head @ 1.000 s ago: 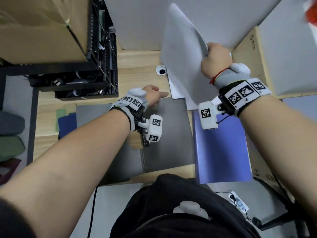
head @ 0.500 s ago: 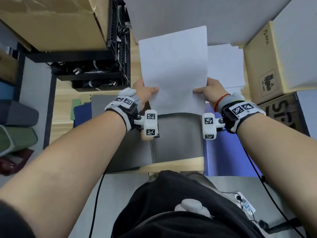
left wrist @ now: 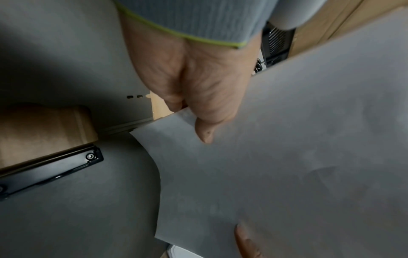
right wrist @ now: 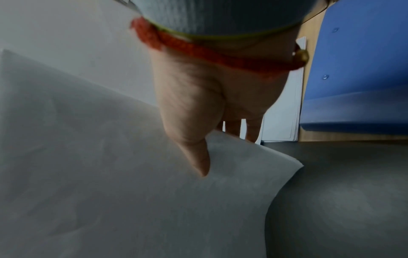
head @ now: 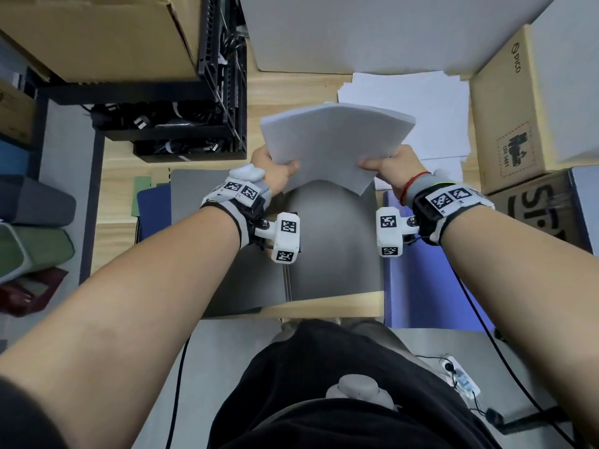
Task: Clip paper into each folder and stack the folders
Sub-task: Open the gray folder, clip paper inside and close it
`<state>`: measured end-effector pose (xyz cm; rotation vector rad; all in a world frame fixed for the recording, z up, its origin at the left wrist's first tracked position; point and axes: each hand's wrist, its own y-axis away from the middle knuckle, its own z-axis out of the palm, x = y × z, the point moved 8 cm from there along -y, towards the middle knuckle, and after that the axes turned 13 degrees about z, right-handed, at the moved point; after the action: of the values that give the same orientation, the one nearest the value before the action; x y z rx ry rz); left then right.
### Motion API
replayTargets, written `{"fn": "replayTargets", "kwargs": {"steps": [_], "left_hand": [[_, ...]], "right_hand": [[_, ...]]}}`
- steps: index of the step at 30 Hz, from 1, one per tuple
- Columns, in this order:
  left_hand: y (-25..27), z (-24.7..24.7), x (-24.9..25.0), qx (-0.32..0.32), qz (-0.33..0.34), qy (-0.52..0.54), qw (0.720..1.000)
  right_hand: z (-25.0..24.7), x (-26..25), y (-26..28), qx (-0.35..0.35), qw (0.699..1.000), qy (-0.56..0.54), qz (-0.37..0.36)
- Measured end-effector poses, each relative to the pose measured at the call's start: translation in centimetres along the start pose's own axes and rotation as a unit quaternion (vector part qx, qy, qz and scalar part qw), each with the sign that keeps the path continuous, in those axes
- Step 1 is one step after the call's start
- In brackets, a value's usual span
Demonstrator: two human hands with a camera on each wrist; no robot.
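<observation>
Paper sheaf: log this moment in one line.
paper sheaf bowed, above open grey folder | left hand grips near-left corner | right hand grips near-right corner | clip empty

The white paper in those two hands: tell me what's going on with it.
A person holds a small sheaf of white paper by its near corners, the left hand and the right hand each pinching one, so the sheets bow upward. It hangs above an open grey folder with a black metal clip bar; nothing is clipped in yet. A blue folder lies to the right and a loose white paper pile sits behind.
</observation>
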<state>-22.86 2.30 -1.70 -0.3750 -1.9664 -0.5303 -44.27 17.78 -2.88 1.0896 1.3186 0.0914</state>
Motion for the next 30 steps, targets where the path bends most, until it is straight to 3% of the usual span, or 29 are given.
{"fn": "replayTargets", "kwargs": {"steps": [8,12,14,20,30], "left_hand": [[-0.1,-0.4,-0.3,0.002,-0.024,-0.029,0.999],[0.2,0.2,-1.4,-0.056,-0.042,-0.117,0.991],[0.2,0.0,-2.4,-0.049,-0.064,-0.156,0.984],[0.4,0.8,-2.7,-0.052,-0.078,-0.148,0.985],[-0.1,1.1,-2.0,-0.086,-0.039,-0.198,0.976]], "right_hand": [[0.6,-1.3,0.3,-0.003,0.999,0.026,-0.042],[0.2,0.4,-0.4,0.011,0.998,0.063,-0.006],[-0.1,0.9,-0.7,0.012,0.997,0.070,0.003],[-0.2,1.7,-0.9,0.011,0.996,0.084,0.014],[-0.6,0.7,-1.1,0.029,0.989,0.146,0.010]]}}
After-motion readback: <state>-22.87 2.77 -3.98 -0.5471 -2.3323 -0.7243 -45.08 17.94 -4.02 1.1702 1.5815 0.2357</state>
